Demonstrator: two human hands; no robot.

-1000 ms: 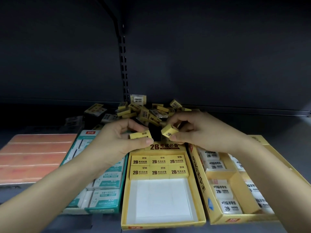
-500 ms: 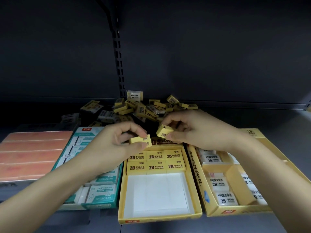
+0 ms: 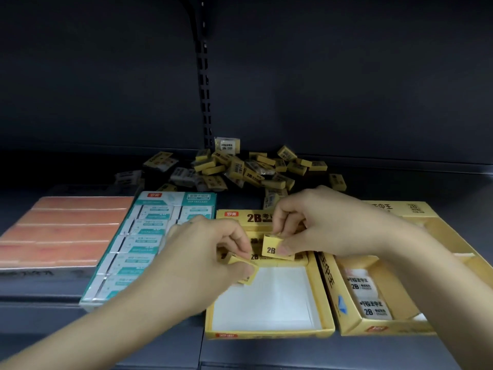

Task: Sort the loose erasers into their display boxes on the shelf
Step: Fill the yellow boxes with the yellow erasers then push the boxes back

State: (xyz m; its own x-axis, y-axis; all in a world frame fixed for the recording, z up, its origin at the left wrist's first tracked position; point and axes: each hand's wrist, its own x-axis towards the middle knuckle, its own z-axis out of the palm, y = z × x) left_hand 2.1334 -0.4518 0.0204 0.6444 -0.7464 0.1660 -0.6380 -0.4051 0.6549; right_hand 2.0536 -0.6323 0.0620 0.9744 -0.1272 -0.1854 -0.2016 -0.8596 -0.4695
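Head view shows your right hand (image 3: 317, 222) pinching a yellow eraser (image 3: 274, 248) and your left hand (image 3: 205, 260) pinching what looks like another (image 3: 246, 265), both over the yellow display box (image 3: 269, 333) on the shelf (image 3: 400, 351).

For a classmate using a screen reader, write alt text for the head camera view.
Two hands each pinch a yellow 2B eraser, left hand and right hand, over a half-filled yellow display box. A pile of loose erasers lies behind on the dark shelf, with a teal box left.
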